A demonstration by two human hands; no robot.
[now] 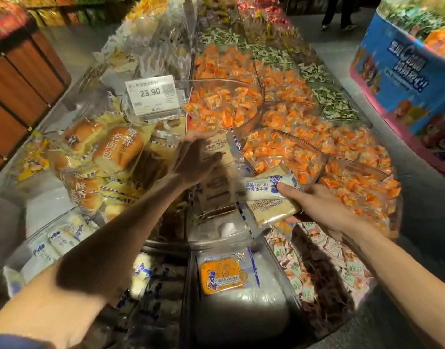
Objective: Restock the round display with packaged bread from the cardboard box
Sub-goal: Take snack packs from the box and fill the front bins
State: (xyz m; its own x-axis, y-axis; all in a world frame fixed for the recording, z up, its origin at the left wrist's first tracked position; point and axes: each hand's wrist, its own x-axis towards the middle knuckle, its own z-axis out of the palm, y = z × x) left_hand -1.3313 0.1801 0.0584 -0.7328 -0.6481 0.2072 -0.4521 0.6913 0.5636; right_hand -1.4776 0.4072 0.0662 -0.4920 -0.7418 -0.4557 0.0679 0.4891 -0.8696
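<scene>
R hand [324, 210] grips two packs of sliced bread [269, 197], stacked one on the other; thumb lies on top of the upper white-and-blue pack, fingers curl under the lower one; the packs stick out to the left of the grip, held above the round display [326, 162], not resting on it; L hand [193, 159] is further fwd and left of that grip, holding nothing, fingers straight and spread against an upright toast pack [217, 172] that stands in the middle compartment; the hand is blurred, so can't tell if the thumb hooks the pack's edge; just left of the L hand, packs of brown buns [115, 149] are piled; beyond it, a price tag [153, 94] reads 23.90 in a clear holder; beyond the R grip, orange-wrapped sweets [292, 147] fill clear-walled bins; below the held packs, nearer the person, an orange-labelled bread pack [224, 275] lies flat; under the R wrist, pink-and-green sachets [317, 260]; under the L forearm, white-and-blue packs [60, 240]
</scene>
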